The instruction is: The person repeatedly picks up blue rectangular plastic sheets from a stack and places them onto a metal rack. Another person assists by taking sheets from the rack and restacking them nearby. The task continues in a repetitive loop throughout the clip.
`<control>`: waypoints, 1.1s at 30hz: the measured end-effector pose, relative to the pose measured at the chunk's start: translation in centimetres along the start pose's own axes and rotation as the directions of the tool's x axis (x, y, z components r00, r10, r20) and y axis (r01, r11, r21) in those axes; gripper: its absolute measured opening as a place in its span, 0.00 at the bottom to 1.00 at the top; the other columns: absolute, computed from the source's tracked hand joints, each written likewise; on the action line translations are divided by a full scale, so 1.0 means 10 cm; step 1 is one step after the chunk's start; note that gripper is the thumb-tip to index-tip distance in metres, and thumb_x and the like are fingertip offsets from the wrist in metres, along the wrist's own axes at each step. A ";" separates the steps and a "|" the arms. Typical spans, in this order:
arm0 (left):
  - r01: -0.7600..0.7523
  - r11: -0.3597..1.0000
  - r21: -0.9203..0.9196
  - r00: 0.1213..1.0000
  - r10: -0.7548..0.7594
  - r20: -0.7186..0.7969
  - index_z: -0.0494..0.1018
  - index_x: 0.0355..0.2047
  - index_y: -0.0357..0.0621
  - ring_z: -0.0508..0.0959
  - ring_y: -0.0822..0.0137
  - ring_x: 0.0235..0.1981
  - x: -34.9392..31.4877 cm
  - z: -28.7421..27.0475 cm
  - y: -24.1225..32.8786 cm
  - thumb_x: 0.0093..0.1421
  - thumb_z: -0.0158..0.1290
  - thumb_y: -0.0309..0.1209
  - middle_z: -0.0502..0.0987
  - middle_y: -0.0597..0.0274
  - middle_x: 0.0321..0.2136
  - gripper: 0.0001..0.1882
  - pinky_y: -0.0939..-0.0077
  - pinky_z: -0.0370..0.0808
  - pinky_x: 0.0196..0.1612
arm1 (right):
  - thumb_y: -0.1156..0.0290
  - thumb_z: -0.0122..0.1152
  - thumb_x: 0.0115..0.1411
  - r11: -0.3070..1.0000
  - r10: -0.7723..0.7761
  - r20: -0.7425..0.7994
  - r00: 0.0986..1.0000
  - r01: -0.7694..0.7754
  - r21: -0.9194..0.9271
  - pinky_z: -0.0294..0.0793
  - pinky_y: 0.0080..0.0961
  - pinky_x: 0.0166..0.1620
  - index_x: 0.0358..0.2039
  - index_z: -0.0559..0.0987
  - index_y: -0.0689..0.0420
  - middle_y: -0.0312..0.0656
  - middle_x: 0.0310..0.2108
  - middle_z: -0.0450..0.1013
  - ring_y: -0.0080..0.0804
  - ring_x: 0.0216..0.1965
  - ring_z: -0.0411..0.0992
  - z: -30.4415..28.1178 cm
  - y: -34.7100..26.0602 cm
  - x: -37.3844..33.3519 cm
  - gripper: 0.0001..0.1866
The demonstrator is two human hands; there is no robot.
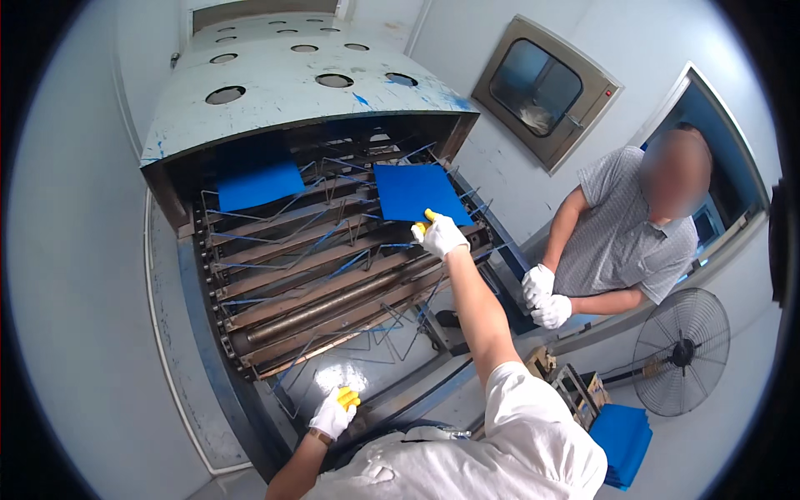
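A flat blue sheet (pixel 421 192) lies over the wire supports on the right side of the conveyor rack. My right hand (pixel 442 236), in a white glove with yellow fingertips, reaches out and pinches its near edge. A second blue sheet (pixel 260 183) rests on the wires at the left, partly in the shade of the hood. My left hand (pixel 335 413), gloved alike, hangs low near the conveyor's front end. Its fingers are curled together and nothing shows in them.
A pale metal hood (pixel 292 75) with round holes covers the conveyor's far part. Bent wires stick up from the slats (pixel 292 308). At the right stands a co-worker (pixel 633 217) with gloved hands together. A fan (pixel 682 352) and stacked blue sheets (pixel 621 446) are at lower right.
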State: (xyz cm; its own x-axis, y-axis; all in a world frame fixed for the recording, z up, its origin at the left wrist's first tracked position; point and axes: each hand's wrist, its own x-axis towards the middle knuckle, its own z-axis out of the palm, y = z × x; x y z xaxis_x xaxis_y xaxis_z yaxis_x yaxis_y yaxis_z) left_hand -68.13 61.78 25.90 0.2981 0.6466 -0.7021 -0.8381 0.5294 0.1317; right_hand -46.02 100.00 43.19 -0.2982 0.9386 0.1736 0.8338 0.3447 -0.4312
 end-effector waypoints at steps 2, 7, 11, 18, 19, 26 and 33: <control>0.008 0.998 0.059 0.998 -0.011 0.058 0.67 0.35 0.43 0.72 0.61 0.31 0.00 0.03 0.03 0.58 0.40 0.40 0.73 0.57 0.31 0.14 0.74 0.69 0.33 | 0.57 0.59 0.46 0.971 -0.133 -0.117 0.984 0.106 -0.213 0.69 0.25 0.33 0.27 0.73 0.60 0.44 0.22 0.72 0.42 0.26 0.69 -0.29 -0.23 -0.06 0.17; -0.049 0.950 0.307 0.988 0.000 0.156 0.65 0.40 0.43 0.71 0.58 0.38 -0.29 0.35 0.00 0.59 0.39 0.40 0.70 0.54 0.39 0.16 0.65 0.68 0.40 | 0.61 0.54 0.52 0.859 0.019 -0.025 1.000 -0.004 0.512 0.69 0.28 0.28 0.27 0.71 0.61 0.43 0.20 0.69 0.37 0.22 0.67 -1.06 -0.55 -0.96 0.14; -0.182 0.960 0.211 0.914 0.087 0.397 0.60 0.47 0.46 0.67 0.57 0.44 -0.58 1.05 -0.03 0.58 0.37 0.46 0.65 0.54 0.45 0.22 0.59 0.64 0.47 | 0.66 0.51 0.54 0.786 -0.285 0.047 0.957 0.262 -0.560 0.68 0.24 0.28 0.32 0.70 0.61 0.38 0.22 0.67 0.25 0.22 0.64 -1.54 -0.26 -2.06 0.11; -0.770 0.573 0.281 0.542 0.354 0.763 0.51 0.54 0.51 0.60 0.55 0.51 -0.62 2.72 -0.54 0.59 0.32 0.47 0.57 0.51 0.51 0.25 0.56 0.58 0.53 | 0.72 0.43 0.54 0.938 -0.125 -0.268 0.955 0.202 0.282 0.62 0.25 0.48 0.39 0.73 0.58 0.42 0.42 0.68 0.35 0.42 0.67 -1.84 -0.06 -3.76 0.14; -0.868 0.358 0.344 0.467 0.355 0.810 0.51 0.54 0.50 0.59 0.55 0.52 -0.69 2.88 -0.71 0.59 0.33 0.45 0.56 0.51 0.52 0.25 0.56 0.58 0.53 | 0.72 0.43 0.54 0.958 -0.249 -0.269 0.931 0.277 0.073 0.60 0.27 0.50 0.39 0.73 0.57 0.40 0.43 0.68 0.36 0.44 0.66 -1.87 0.05 -3.98 0.14; -0.335 0.926 0.172 0.552 0.044 0.833 0.47 0.56 0.48 0.58 0.57 0.53 -0.12 3.46 -1.90 0.59 0.36 0.41 0.52 0.52 0.54 0.26 0.60 0.59 0.53 | 0.70 0.43 0.50 0.976 -0.101 -0.282 0.954 0.040 -0.215 0.57 0.34 0.52 0.41 0.72 0.51 0.41 0.43 0.68 0.37 0.48 0.63 -2.29 0.56 -5.26 0.17; 0.293 0.860 0.418 0.657 -0.499 0.566 0.54 0.51 0.43 0.59 0.56 0.52 0.40 3.62 -3.30 0.55 0.43 0.45 0.56 0.52 0.52 0.28 0.59 0.57 0.53 | 0.72 0.45 0.54 0.639 0.558 -0.288 0.778 -0.182 0.747 0.61 0.24 0.48 0.44 0.69 0.59 0.43 0.45 0.67 0.31 0.44 0.66 -2.18 1.26 -6.62 0.17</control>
State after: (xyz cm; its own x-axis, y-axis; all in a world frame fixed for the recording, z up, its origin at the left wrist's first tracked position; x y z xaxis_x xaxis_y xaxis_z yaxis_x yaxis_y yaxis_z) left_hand -22.77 66.78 44.11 0.8721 0.4714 -0.1310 -0.4425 0.8742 0.1998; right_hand -5.70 41.88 45.56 0.3676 0.9178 0.1496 0.2399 0.0618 -0.9688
